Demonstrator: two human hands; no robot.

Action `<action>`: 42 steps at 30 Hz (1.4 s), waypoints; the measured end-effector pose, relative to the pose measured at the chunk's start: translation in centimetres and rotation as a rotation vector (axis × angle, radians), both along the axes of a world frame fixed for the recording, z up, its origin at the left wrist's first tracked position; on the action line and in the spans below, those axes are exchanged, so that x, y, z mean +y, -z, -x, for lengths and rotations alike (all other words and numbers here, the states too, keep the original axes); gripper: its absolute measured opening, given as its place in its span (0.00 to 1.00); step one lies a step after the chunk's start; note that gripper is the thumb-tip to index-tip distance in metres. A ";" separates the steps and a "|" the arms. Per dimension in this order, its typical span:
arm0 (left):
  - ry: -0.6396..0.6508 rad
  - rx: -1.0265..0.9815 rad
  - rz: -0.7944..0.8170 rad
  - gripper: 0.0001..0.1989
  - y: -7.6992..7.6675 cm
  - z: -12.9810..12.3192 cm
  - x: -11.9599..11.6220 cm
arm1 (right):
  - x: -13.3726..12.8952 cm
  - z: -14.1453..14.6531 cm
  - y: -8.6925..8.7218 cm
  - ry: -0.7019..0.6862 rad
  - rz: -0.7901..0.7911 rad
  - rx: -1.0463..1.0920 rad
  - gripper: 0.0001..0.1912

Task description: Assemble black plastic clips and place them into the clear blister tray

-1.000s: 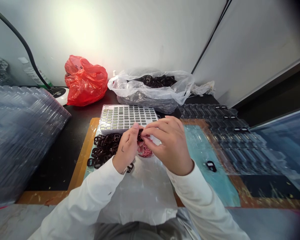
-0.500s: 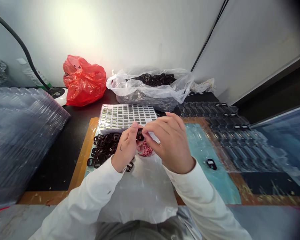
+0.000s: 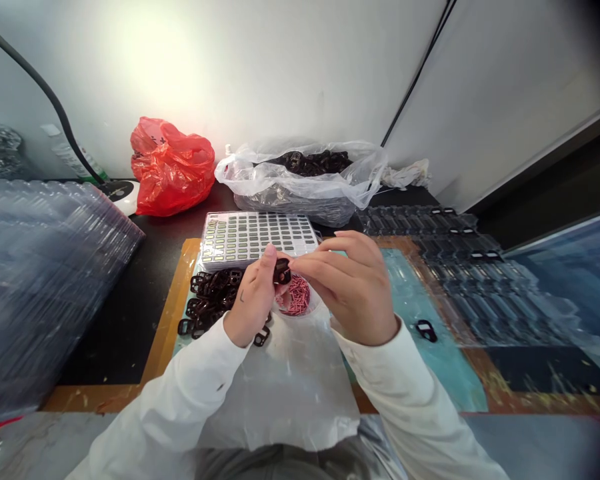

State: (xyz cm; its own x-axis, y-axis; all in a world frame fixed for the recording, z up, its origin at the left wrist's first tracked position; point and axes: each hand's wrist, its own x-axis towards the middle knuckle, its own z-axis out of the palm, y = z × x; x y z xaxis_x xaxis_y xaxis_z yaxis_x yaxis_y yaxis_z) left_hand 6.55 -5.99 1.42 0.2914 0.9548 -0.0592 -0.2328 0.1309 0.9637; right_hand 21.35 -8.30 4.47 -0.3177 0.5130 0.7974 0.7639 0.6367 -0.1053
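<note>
Fingers [image 3: 325, 261] pinching a dark plastic buckle [image 3: 282, 272] — small, rectangular, looped

Grid tray [image 3: 259, 239] behind buckle pile [image 3: 210, 300]; stacked blister trays [image 3: 455, 280] to right.

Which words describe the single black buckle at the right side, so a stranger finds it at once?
On the black bench, find the teal sheet right of the person's right hand. The black plastic buckle lies there alone, away from the heap of similar buckles beyond the left hand.
</note>
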 end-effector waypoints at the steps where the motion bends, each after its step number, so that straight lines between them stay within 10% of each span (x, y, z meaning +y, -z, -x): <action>1: 0.001 0.000 0.003 0.30 -0.1 0.0 0.0 | 0.0 0.0 0.0 0.017 -0.006 -0.006 0.05; 42: -0.037 0.099 -0.079 0.29 -0.1 0.1 -0.4 | -0.4 0.7 0.1 0.123 -0.012 -0.055 0.07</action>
